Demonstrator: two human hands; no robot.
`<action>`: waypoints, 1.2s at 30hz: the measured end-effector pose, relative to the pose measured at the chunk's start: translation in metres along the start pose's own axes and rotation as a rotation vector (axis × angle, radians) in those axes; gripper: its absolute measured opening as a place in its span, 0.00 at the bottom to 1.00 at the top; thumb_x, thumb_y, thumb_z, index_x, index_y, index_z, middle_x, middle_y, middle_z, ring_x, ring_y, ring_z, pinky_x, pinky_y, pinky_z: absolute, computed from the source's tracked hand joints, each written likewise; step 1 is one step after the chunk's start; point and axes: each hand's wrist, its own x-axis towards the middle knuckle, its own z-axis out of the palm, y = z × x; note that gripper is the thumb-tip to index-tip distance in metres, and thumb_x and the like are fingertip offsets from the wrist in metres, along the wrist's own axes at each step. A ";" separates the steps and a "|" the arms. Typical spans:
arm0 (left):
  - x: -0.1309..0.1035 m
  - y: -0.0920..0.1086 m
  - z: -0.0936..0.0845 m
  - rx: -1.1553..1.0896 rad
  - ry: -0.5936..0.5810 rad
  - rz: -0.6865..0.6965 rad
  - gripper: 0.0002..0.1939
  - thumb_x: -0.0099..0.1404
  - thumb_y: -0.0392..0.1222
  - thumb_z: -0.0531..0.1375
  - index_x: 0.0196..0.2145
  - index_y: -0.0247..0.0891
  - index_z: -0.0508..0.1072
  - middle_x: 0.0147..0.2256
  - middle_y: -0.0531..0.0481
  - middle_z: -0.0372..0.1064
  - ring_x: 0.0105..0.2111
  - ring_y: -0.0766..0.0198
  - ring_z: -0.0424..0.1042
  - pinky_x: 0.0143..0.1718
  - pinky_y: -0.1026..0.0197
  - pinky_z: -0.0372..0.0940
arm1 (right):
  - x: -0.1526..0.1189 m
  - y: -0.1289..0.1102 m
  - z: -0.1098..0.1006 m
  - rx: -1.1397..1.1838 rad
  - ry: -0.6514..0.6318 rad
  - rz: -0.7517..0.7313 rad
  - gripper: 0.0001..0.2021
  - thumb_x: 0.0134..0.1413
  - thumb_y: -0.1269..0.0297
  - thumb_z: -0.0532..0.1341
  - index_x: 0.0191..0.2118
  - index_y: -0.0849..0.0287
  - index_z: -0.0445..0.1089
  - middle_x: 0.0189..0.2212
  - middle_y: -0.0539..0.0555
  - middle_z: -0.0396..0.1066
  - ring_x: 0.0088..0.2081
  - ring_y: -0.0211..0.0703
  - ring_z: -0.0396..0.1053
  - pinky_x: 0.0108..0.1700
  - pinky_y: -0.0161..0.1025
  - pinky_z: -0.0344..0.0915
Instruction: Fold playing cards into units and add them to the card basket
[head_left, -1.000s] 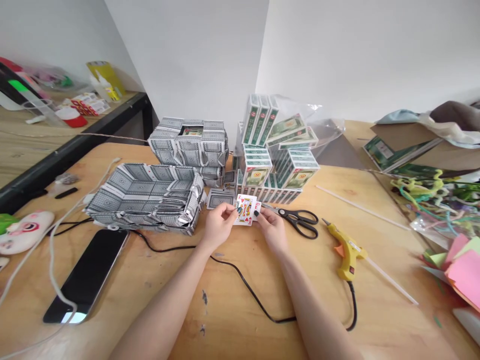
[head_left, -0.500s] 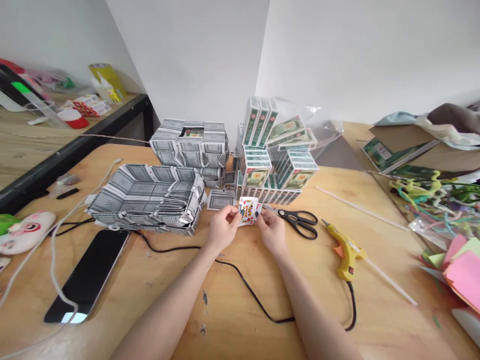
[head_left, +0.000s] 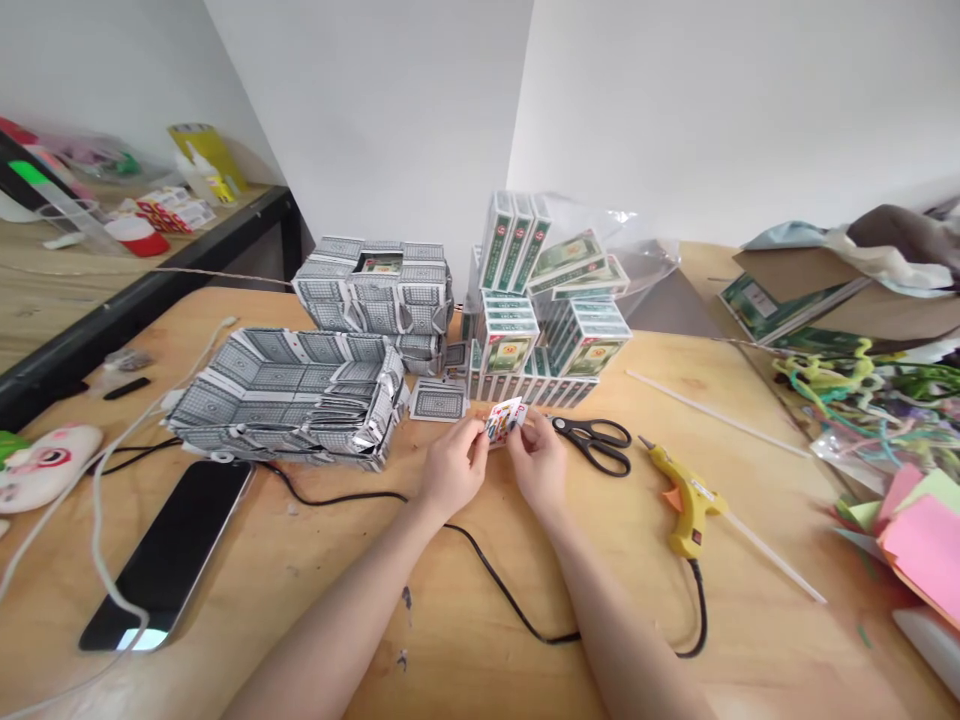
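Note:
Face-up playing cards (head_left: 502,420) are pinched between both hands, tilted, with a red and yellow court picture showing. My left hand (head_left: 454,462) is closed on their left side, and my right hand (head_left: 540,462) is closed on the right side. Behind my left hand, loose cards (head_left: 439,401) lie face down on the table. To the left stands an open box made of folded cards (head_left: 289,390), with packed cards in its right part. A second folded-card box (head_left: 379,290) is behind it. Boxed card decks (head_left: 510,345) are stacked beyond my hands.
Black scissors (head_left: 600,445) and a yellow glue gun (head_left: 694,500) lie to the right, with a glue stick (head_left: 716,413) behind. A phone (head_left: 169,550) lies at the left. A black cable (head_left: 495,570) crosses under my arms. Coloured paper (head_left: 926,535) sits at the right edge.
The cards between my hands have turned from nearly facing the camera to a slanted position. My left hand has shifted slightly right and its fingers have rolled with them.

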 end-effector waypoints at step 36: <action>0.000 0.002 -0.005 0.085 -0.011 0.099 0.09 0.62 0.33 0.46 0.28 0.38 0.63 0.26 0.49 0.64 0.29 0.65 0.64 0.31 0.64 0.58 | 0.001 0.007 -0.003 -0.080 0.052 -0.012 0.13 0.53 0.56 0.52 0.34 0.59 0.66 0.23 0.52 0.70 0.23 0.39 0.65 0.29 0.36 0.64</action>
